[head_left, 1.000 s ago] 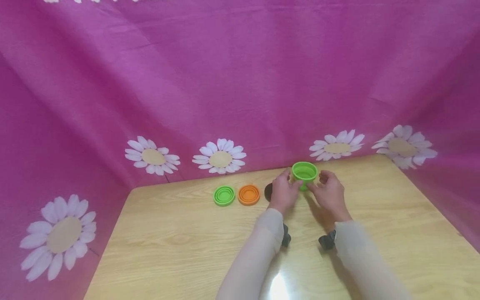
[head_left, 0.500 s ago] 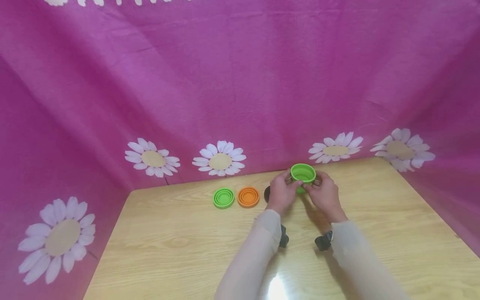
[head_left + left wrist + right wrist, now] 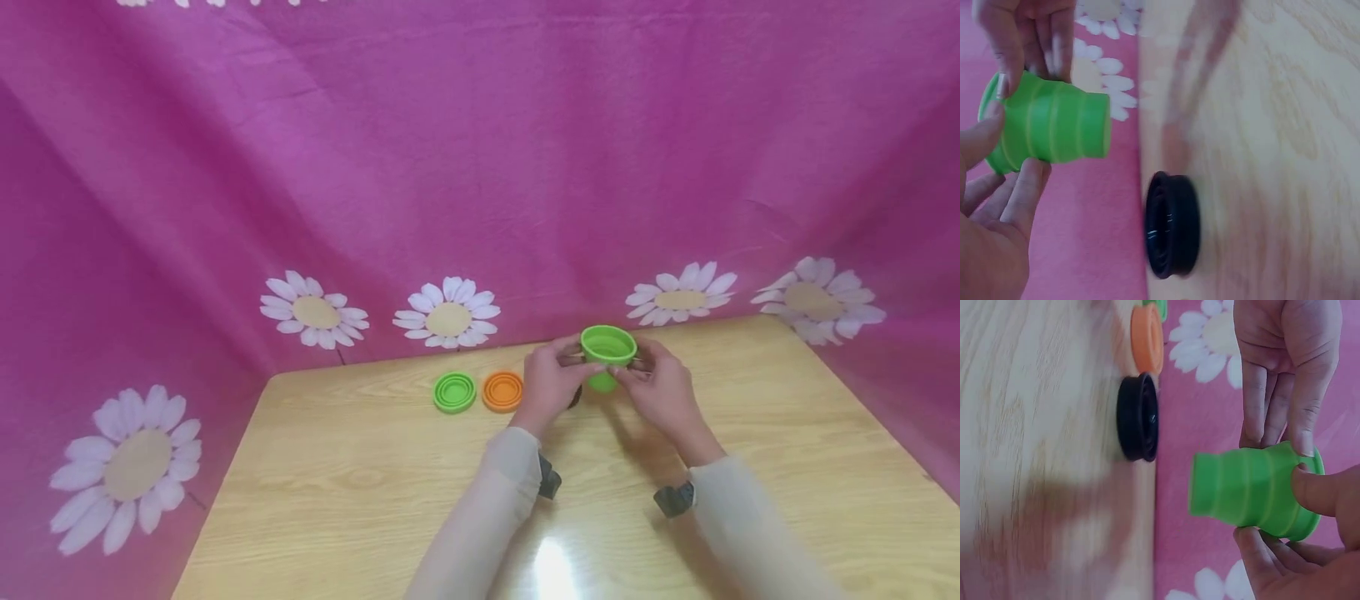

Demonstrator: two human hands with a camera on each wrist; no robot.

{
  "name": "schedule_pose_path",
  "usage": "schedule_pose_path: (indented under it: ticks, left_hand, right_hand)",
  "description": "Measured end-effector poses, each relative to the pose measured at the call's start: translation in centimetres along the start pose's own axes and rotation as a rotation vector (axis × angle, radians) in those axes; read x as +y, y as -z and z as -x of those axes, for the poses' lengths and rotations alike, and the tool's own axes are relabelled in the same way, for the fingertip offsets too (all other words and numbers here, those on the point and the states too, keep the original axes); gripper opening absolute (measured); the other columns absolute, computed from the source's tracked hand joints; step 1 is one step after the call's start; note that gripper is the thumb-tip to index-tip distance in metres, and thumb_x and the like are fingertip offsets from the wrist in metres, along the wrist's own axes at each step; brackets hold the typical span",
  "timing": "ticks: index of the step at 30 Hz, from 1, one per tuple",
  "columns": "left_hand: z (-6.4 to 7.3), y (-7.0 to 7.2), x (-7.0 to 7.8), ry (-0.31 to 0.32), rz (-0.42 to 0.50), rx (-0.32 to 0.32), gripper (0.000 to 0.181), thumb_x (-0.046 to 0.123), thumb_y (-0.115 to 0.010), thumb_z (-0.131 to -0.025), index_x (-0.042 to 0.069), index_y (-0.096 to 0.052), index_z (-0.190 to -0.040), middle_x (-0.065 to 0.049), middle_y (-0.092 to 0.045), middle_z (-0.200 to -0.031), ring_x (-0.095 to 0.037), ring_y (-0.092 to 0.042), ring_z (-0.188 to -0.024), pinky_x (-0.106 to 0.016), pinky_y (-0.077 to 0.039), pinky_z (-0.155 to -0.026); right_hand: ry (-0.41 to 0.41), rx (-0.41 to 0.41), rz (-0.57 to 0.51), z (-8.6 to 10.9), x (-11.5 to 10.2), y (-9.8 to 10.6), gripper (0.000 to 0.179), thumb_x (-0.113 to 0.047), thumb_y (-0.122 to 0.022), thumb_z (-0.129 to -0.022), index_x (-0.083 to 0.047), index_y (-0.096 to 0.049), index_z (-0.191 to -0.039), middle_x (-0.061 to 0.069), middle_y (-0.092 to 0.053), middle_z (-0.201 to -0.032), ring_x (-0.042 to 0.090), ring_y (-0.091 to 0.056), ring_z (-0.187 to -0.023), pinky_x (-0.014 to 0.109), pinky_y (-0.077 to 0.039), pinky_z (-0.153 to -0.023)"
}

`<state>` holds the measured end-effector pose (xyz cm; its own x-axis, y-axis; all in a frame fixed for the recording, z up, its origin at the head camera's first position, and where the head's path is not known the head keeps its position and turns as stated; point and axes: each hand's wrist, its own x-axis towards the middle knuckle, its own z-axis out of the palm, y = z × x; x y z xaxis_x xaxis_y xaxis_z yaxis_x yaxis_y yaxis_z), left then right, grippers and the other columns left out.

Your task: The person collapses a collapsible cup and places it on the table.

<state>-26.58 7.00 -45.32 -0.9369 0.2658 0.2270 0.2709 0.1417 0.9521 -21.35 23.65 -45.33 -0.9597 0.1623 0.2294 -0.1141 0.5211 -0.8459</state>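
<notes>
A green collapsible cup [image 3: 607,343], pulled out to its full height, is held between both hands above the table's back part. My left hand [image 3: 553,382] grips its left side, thumb near the rim and fingers along the ribbed wall. On the opposite side my right hand [image 3: 663,393] grips it the same way, the two thumbs close together at the front. In the left wrist view the cup [image 3: 1054,122] shows its stepped rings and narrow base. A black collapsed cup [image 3: 1138,419] stands on the table beside the left hand, mostly hidden behind it in the head view.
Left of the hands, a green collapsed cup [image 3: 454,392] and an orange collapsed cup [image 3: 503,392] lie flat in a row on the wooden table [image 3: 360,483]. A pink cloth [image 3: 525,167] with white daisies hangs along the back and sides.
My right hand's fingers have closed in from beside the cup and now grip it. The left hand has shifted slightly left, covering most of the black collapsed cup in the head view.
</notes>
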Motion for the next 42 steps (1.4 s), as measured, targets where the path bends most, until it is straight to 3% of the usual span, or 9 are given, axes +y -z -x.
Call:
schedule_pose_path:
  ticks: [11,15,18,23,26,29,32,37,42]
  left_hand:
    - [2.7,3.5,2.2,-0.091,-0.035,0.025,0.045,0.005,-0.087,-0.076,0.003,-0.073,-0.119,-0.009,-0.075,-0.097,-0.012,-0.073,-0.081,-0.021,-0.060,-0.070]
    - [4.0,4.7,2.9,-0.174,-0.135,0.043,0.042,0.009,-0.087,-0.077,0.006,-0.074,-0.117,-0.006,-0.076,-0.097,-0.010,-0.073,-0.080,-0.018,-0.059,-0.069]
    - [4.8,5.6,3.2,-0.310,-0.281,0.081,0.044,0.016,-0.088,-0.076,0.006,-0.074,-0.116,-0.005,-0.076,-0.100,-0.014,-0.073,-0.081,-0.017,-0.058,-0.072]
    - [5.4,6.9,3.3,-0.658,-0.520,0.164,0.047,0.016,-0.089,-0.074,0.000,-0.074,-0.115,-0.016,-0.070,-0.118,-0.028,-0.070,-0.103,-0.024,-0.054,-0.093]
    - [5.4,7.6,3.4,-0.842,-0.611,0.138,0.040,0.012,-0.087,-0.077,0.000,-0.074,-0.113,-0.021,-0.067,-0.124,-0.032,-0.065,-0.115,-0.028,-0.047,-0.104]
    - [5.3,8.0,3.5,-0.940,-0.678,0.085,0.030,0.009,-0.085,-0.079,0.001,-0.076,-0.107,-0.020,-0.068,-0.119,-0.032,-0.065,-0.114,-0.027,-0.045,-0.106]
    - [5.4,8.3,3.7,-0.953,-0.724,0.053,0.025,0.009,-0.085,-0.079,0.000,-0.075,-0.101,-0.018,-0.070,-0.114,-0.031,-0.066,-0.112,-0.026,-0.044,-0.106]
    - [5.5,8.5,3.8,-0.949,-0.770,0.041,0.022,0.010,-0.084,-0.081,0.000,-0.074,-0.099,-0.016,-0.072,-0.110,-0.030,-0.068,-0.109,-0.026,-0.046,-0.104]
    - [5.6,8.5,4.0,-0.935,-0.796,0.041,0.022,0.012,-0.082,-0.084,0.000,-0.073,-0.100,-0.015,-0.073,-0.110,-0.029,-0.068,-0.109,-0.026,-0.046,-0.104]
  right_hand:
    - [0.094,-0.065,-0.092,2.0,-3.0,0.0,0.059,-0.006,-0.072,-0.093,0.007,-0.046,-0.143,0.028,-0.063,-0.123,0.037,-0.067,-0.105,0.028,-0.059,-0.083]
    - [0.126,-0.093,-0.133,2.6,-3.7,-0.2,0.058,-0.003,-0.073,-0.091,0.007,-0.047,-0.142,0.026,-0.064,-0.123,0.035,-0.067,-0.104,0.025,-0.059,-0.082]
    - [0.152,-0.119,-0.177,3.0,-4.3,-0.3,0.056,0.000,-0.073,-0.090,0.007,-0.049,-0.141,0.024,-0.064,-0.122,0.034,-0.067,-0.104,0.024,-0.059,-0.082]
    - [0.204,-0.138,-0.225,3.4,-5.1,-0.7,0.056,0.002,-0.073,-0.090,0.007,-0.050,-0.140,0.024,-0.065,-0.121,0.033,-0.067,-0.103,0.025,-0.058,-0.084]
    - [0.221,-0.142,-0.232,3.5,-5.4,-0.9,0.056,0.001,-0.073,-0.090,0.008,-0.049,-0.140,0.024,-0.066,-0.120,0.032,-0.067,-0.102,0.026,-0.058,-0.085]
    - [0.226,-0.140,-0.208,3.6,-5.5,-0.9,0.058,0.000,-0.074,-0.090,0.007,-0.049,-0.141,0.023,-0.067,-0.119,0.032,-0.068,-0.101,0.030,-0.059,-0.085]
    - [0.314,-0.082,-0.067,3.7,-5.6,-0.9,0.060,-0.005,-0.079,-0.087,0.006,-0.052,-0.140,0.021,-0.066,-0.122,0.033,-0.068,-0.102,0.038,-0.060,-0.084]
    - [0.668,0.098,0.221,3.7,-5.7,-0.8,0.054,-0.006,-0.086,-0.076,0.005,-0.065,-0.125,0.021,-0.064,-0.127,0.037,-0.064,-0.111,0.049,-0.056,-0.093]
    - [0.850,0.123,0.250,3.5,-5.8,-0.8,0.035,-0.005,-0.081,-0.083,0.005,-0.070,-0.114,0.020,-0.067,-0.120,0.036,-0.063,-0.110,0.042,-0.054,-0.096]
